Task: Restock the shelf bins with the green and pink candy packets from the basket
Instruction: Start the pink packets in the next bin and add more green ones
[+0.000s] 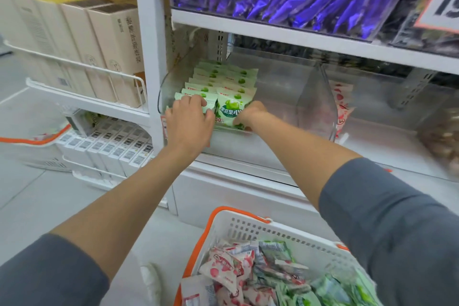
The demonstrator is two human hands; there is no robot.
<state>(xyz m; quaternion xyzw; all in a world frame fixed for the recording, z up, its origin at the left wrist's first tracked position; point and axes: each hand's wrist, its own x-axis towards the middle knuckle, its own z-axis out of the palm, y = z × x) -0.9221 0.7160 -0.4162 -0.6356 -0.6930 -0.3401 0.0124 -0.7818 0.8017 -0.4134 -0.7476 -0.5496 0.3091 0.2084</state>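
The right hand (250, 113) pinches the right edge of the front green packet (229, 112). This packet stands upright in the bin (285, 82), just left of that hand. The left hand (190, 119) curls over the left row (198, 87) beside it. Free bin space lies right of the right hand, and the basket (248, 226) sits below, nearer the right arm.

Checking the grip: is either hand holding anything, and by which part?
The right hand pinches the front green packet at its right edge. The left hand curls its fingers over the top edge of the neighbouring packet.
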